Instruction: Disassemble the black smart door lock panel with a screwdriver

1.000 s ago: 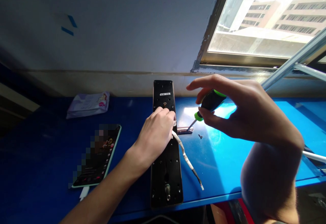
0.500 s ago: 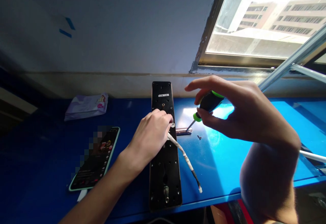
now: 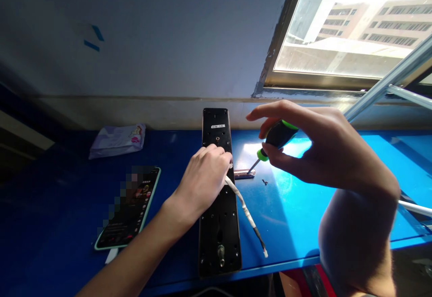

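Observation:
A long black metal plate (image 3: 218, 225) with holes, a small label and a metal post lies lengthwise on the table. Across its middle rests my left hand (image 3: 209, 177), fingers curled down; what they grip is hidden. A small whitish bit shows by its fingertips. From under that hand a white-wrapped cable (image 3: 243, 204) runs over the plate's right edge and ends in a small plug. My right hand (image 3: 303, 139) holds a green-and-black screwdriver (image 3: 281, 134) by its handle. Its tip points down at a short shiny metal piece (image 3: 245, 174) beside the plate.
Several tiny dark screws (image 3: 265, 182) lie right of the metal piece on the blue table (image 3: 273, 225). To the left are a phone (image 3: 131, 216) with a lit screen and a purple packet (image 3: 117, 140). Metal rails (image 3: 388, 81) stand at right, under a window.
The view has shifted slightly, so the left-hand things sit a little further right. Both hands keep nearly the same pose, and the screwdriver is still over the metal piece.

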The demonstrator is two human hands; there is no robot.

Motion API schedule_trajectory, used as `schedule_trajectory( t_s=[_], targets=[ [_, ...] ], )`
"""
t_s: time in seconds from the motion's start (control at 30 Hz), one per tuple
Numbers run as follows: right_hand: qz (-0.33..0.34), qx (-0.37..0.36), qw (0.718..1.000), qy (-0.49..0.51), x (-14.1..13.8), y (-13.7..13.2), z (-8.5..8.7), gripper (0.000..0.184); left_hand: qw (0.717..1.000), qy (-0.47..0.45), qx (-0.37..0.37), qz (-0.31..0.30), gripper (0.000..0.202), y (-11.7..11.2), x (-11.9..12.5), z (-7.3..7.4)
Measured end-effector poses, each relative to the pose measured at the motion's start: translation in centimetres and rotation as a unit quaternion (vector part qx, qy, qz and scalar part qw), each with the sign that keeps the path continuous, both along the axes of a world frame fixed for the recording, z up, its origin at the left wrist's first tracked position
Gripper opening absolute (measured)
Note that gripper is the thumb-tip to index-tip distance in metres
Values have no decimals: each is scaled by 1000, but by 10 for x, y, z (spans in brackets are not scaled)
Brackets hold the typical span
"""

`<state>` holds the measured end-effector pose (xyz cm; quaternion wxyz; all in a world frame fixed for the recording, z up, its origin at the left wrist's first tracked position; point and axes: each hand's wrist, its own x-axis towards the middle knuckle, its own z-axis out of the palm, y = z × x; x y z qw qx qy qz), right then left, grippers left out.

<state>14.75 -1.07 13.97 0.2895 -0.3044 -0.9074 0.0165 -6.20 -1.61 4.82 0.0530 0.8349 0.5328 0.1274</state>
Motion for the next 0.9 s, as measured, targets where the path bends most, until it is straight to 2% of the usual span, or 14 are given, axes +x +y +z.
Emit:
schedule_trajectory(
  t_s=[0.57, 0.9],
  targets=[
    [-11, 3, 1000, -3, 3, 0, 0, 46, 1000, 6, 18, 1, 21, -4, 2, -5],
    [-7, -2, 1000, -4, 2, 0, 0, 47, 999, 35, 25, -16, 20, -4, 4, -1]
  ],
)
